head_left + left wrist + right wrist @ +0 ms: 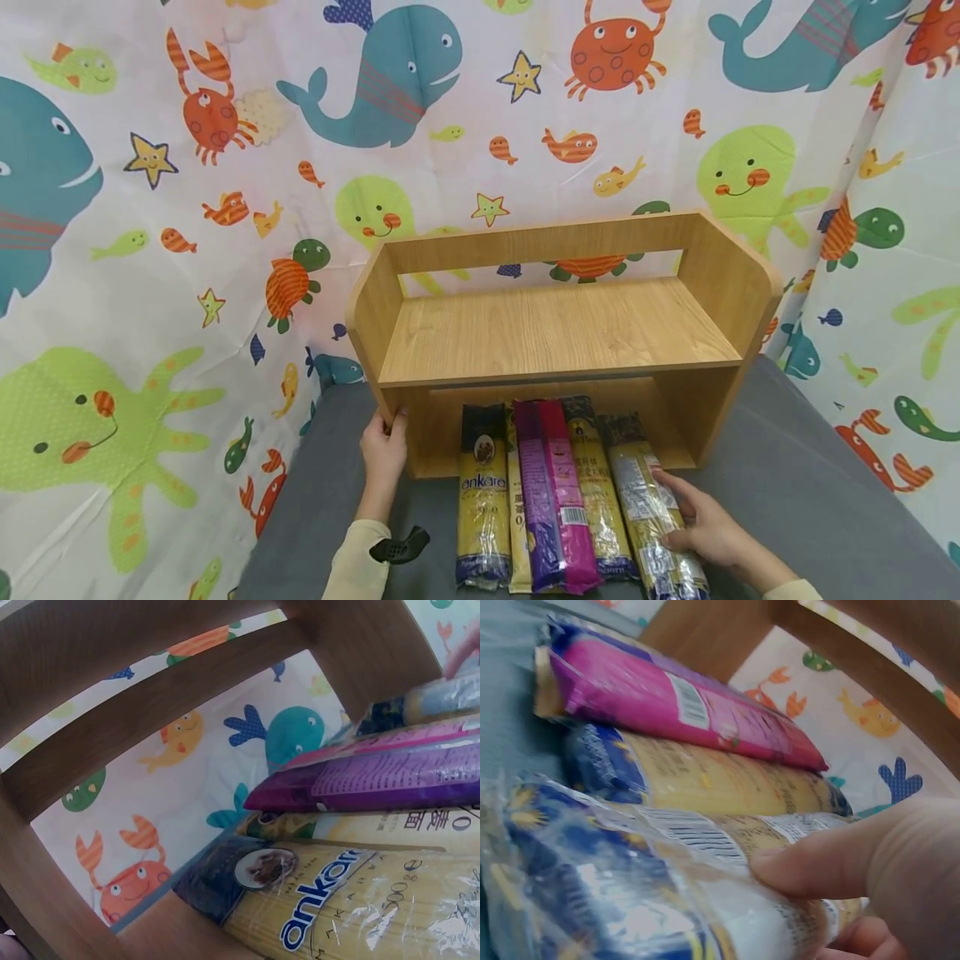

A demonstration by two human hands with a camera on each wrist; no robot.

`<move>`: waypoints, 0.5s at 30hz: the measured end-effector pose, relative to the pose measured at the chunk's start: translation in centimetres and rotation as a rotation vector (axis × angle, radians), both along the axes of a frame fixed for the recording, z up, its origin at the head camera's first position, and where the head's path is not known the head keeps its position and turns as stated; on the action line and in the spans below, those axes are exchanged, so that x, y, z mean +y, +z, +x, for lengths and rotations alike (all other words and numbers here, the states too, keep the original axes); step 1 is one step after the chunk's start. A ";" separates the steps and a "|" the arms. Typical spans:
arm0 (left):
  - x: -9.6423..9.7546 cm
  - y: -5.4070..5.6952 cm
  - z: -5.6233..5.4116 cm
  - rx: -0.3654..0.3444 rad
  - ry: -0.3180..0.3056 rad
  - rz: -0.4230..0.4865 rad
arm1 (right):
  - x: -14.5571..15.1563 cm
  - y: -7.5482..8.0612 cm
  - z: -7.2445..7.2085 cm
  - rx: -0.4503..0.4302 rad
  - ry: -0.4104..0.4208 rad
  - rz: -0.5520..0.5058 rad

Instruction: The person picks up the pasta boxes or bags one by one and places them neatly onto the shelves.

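My left hand (pixel 384 457) grips the lower front edge of the left side panel of a two-tier wooden shelf (pixel 562 333). My right hand (pixel 708 527) holds the rightmost spaghetti pack (pixel 641 492), a clear-and-gold one; the right wrist view shows the thumb (pixel 817 859) on its top, with the other fingers mostly hidden. To its left lie a yellow spaghetti pack (pixel 597 483), a purple-and-pink pack (pixel 551 483), a pale yellow pack (pixel 517 542) partly covered by the purple one, and the Ankara spaghetti pack (pixel 482 508). Their far ends reach into the shelf's lower tier.
The shelf stands on a grey surface (pixel 757 467). Behind and at both sides hangs a white curtain (pixel 465 175) printed with sea animals. A black strap (pixel 400 547) is at the left wrist.
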State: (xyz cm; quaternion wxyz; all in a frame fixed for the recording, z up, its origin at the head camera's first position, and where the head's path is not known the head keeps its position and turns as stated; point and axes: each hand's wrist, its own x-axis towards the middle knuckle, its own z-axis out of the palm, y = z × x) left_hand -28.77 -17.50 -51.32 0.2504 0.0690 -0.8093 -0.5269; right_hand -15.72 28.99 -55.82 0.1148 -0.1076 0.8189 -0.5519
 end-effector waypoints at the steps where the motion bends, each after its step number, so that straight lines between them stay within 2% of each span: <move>1: 0.0 -0.1 0.1 -0.002 0.002 -0.005 | 0.1 0.0 0.4 -0.007 -0.003 -0.005; 5: 0.1 -0.2 0.2 0.000 0.003 -0.013 | 0.2 0.9 1.8 -0.057 -0.033 -0.021; 7: 0.1 -0.2 0.2 0.011 0.005 -0.010 | 0.0 1.7 2.2 -0.050 -0.008 -0.061; 11: 0.1 -0.1 0.2 0.029 0.008 -0.011 | -1.2 4.1 2.6 -0.049 0.142 -0.180; 15: 0.1 -0.1 0.1 0.025 0.006 -0.021 | -3.9 7.2 2.8 -0.125 0.301 -0.255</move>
